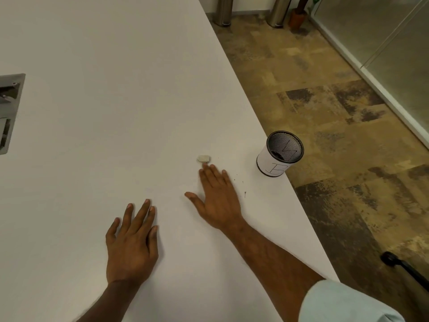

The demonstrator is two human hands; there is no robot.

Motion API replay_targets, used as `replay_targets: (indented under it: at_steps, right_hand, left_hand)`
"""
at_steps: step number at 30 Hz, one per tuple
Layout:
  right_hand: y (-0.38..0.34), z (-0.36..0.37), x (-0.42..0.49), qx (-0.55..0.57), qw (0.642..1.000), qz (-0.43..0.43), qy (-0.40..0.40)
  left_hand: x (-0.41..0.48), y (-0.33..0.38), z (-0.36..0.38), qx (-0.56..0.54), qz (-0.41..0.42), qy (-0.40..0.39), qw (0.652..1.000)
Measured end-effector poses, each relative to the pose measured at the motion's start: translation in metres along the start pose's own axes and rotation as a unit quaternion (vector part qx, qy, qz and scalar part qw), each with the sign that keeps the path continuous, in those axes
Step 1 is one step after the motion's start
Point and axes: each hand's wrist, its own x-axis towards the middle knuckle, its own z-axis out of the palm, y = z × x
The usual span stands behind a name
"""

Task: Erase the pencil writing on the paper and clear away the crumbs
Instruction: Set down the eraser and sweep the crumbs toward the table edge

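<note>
Risk: the crumbs [245, 194] lie scattered just right of the right hand [217, 196], close to the table [92, 89] edge. A hard sweep to the right could clip the mesh cup [279, 156], which stands at the very edge and may tip to the floor. A sweep to the left would spread grit back across the work area. The eraser [204, 158] sits at the right hand's fingertips, touching or nearly so, and a brush stroke could drag it along.

Paper: cannot tell a sheet from the white table.

Pose: right hand flat, palm down, fingers straight, thumb out, holding nothing. Left hand [132, 238], nearer the body, also flat with fingers spread, holding nothing.
</note>
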Motion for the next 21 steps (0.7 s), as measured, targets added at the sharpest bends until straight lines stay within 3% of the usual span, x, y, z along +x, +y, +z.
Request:
replay_targets:
  at_steps: [6,12,17,21]
  right_hand:
    - [0.021,-0.009,-0.001,-0.012,0.995,0.096,0.037]
    - [0.016,-0.007,0.019,0.011,0.999,0.045,0.014]
    - [0.022,-0.011,0.005,-0.020,0.991,0.127,0.048]
    - [0.017,-0.007,-0.001,0.005,0.994,0.101,0.044]
  left_hand:
    - [0.000,0.000,0.001,-0.003,-0.002,-0.002,1.000]
    - [0.001,0.001,0.000,-0.006,-0.001,0.002,1.000]
    - [0.001,0.001,0.000,-0.005,-0.002,0.003,1.000]
    - [0.001,0.001,-0.001,-0.007,-0.004,0.004,1.000]
